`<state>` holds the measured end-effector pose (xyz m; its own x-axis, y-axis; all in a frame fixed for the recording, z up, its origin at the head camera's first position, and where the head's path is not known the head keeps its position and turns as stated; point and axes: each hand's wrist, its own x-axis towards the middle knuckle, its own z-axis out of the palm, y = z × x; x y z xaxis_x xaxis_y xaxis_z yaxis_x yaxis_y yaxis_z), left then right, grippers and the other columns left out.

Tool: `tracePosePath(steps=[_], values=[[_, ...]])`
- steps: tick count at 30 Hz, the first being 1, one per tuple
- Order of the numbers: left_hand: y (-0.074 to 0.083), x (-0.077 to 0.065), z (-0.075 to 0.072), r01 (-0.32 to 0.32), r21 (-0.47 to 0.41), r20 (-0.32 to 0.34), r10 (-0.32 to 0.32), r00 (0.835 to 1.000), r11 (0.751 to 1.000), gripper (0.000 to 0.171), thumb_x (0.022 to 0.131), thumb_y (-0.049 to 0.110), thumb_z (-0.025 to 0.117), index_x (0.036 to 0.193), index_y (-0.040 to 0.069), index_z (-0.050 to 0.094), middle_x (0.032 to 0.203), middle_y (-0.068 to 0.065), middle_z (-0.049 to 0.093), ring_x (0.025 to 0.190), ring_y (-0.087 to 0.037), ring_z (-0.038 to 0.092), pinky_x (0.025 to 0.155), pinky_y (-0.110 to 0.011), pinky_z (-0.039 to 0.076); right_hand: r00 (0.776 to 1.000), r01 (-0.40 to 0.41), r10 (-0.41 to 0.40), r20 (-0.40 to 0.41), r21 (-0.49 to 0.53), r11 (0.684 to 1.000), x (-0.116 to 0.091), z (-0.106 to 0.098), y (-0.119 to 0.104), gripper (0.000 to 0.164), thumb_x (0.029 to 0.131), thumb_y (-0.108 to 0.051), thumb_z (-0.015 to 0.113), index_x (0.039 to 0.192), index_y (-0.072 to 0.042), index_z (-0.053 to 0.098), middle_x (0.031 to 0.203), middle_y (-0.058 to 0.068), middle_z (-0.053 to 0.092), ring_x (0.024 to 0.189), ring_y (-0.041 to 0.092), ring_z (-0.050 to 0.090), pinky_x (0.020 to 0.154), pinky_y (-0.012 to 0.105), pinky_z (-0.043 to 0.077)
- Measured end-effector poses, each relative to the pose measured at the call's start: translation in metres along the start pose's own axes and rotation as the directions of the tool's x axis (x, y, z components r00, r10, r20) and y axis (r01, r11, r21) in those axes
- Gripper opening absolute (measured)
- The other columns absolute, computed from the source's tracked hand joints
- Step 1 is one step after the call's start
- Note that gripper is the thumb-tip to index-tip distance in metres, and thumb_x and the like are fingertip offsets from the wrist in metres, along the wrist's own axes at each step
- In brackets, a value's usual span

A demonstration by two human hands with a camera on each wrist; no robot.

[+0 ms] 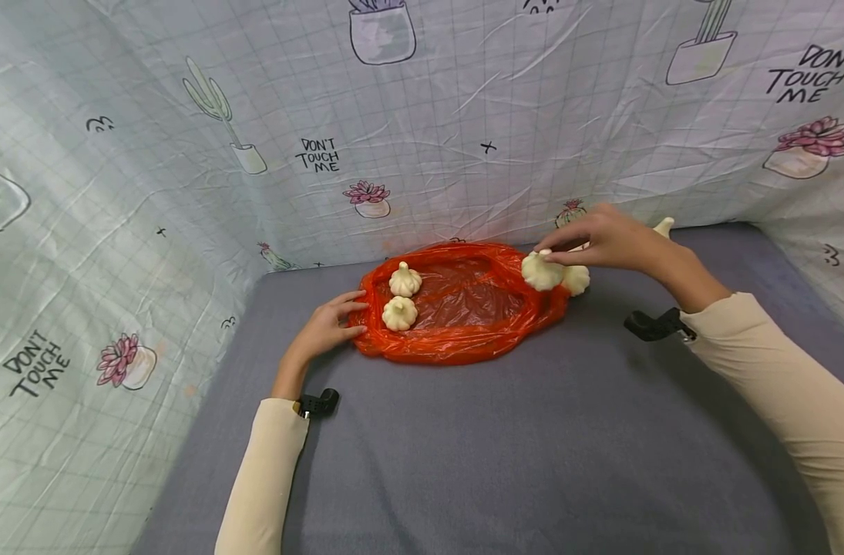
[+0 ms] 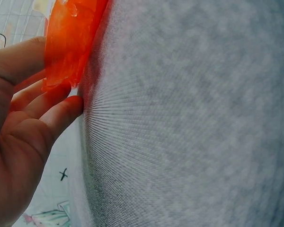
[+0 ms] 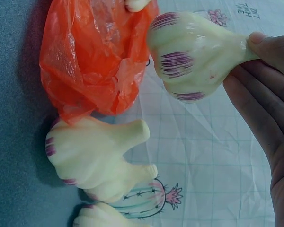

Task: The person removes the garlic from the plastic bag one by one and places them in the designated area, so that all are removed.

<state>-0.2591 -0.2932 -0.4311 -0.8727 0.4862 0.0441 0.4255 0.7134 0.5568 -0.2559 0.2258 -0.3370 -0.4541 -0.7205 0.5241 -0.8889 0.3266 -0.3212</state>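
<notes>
On the table lies an orange-red plastic bag, its mouth spread wide. Two garlic bulbs sit at the left end inside it. My left hand holds the bag's left edge, thumb and fingers spread along the film; the thumb tip is hidden by plastic in the left wrist view. Above the bag's right rim, my right hand pinches a pale garlic bulb with purple streaks by its stem, root end away from the palm. More garlic bulbs lie beside the bag under the right hand.
A grey cloth-covered table extends toward me. Behind and to the left hangs a creased, printed curtain with potted plants on it. One bulb's stem shows behind my right wrist. Each wrist wears a black camera.
</notes>
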Motion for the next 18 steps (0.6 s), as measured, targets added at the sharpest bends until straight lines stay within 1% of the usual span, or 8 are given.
tracePosePath(steps=[4,7,10,13,15,18], values=[[0.001,0.000,0.000,0.007,-0.001,0.003,-0.007,1.000,1.000,0.048,0.090,0.014,0.079,0.133,-0.001,0.066,0.154,-0.014,0.047,0.143,-0.036,0.042,0.109,-0.052,0.042,1.000,0.014,-0.013,-0.020,0.007,1.000,-0.003,-0.003,0.000,0.032,0.076,0.008,0.082,0.105,-0.006,0.081,0.092,-0.001,0.079,0.072,0.000,0.069,0.065,0.015,0.055],[0.001,0.000,0.001,0.011,-0.003,0.006,-0.011,1.000,1.000,0.048,0.090,0.014,0.079,0.133,-0.001,0.066,0.154,-0.014,0.047,0.142,-0.036,0.042,0.110,-0.052,0.042,0.998,0.037,-0.037,-0.051,-0.002,0.999,-0.005,-0.004,0.001,0.033,0.073,0.009,0.084,0.103,-0.005,0.081,0.091,0.001,0.079,0.073,-0.001,0.070,0.064,0.016,0.056],[0.001,0.000,0.001,0.008,0.000,0.005,-0.008,1.000,1.000,0.048,0.090,0.014,0.079,0.133,-0.001,0.066,0.154,-0.014,0.047,0.142,-0.036,0.042,0.108,-0.053,0.043,0.996,0.049,-0.050,-0.074,-0.019,0.999,-0.006,-0.006,0.002,0.035,0.070,0.010,0.085,0.101,-0.005,0.082,0.091,0.001,0.079,0.075,-0.003,0.070,0.065,0.015,0.056],[0.000,0.000,0.001,0.002,0.008,0.006,-0.002,1.000,1.000,0.047,0.090,0.014,0.079,0.133,-0.001,0.066,0.154,-0.014,0.047,0.142,-0.036,0.043,0.108,-0.052,0.044,0.995,0.045,-0.047,-0.085,-0.029,0.999,-0.009,-0.008,0.002,0.036,0.069,0.011,0.085,0.101,-0.005,0.082,0.092,0.001,0.079,0.077,-0.005,0.069,0.066,0.012,0.054],[0.000,0.000,0.001,0.001,0.012,0.007,-0.001,1.000,1.000,0.048,0.090,0.014,0.079,0.133,-0.001,0.066,0.154,-0.014,0.047,0.142,-0.036,0.043,0.108,-0.052,0.044,0.995,0.037,-0.040,-0.088,-0.037,0.999,-0.010,-0.010,0.002,0.037,0.069,0.011,0.085,0.102,-0.006,0.082,0.093,0.001,0.079,0.077,-0.006,0.069,0.065,0.012,0.054],[0.001,0.000,0.001,0.003,0.013,0.008,-0.003,1.000,1.000,0.048,0.090,0.014,0.079,0.133,-0.001,0.065,0.154,-0.014,0.047,0.142,-0.036,0.043,0.108,-0.052,0.043,0.996,0.015,-0.019,-0.083,-0.040,0.999,-0.013,-0.013,0.001,0.037,0.071,0.008,0.086,0.104,-0.008,0.082,0.094,0.002,0.079,0.074,-0.006,0.068,0.064,0.012,0.054]])
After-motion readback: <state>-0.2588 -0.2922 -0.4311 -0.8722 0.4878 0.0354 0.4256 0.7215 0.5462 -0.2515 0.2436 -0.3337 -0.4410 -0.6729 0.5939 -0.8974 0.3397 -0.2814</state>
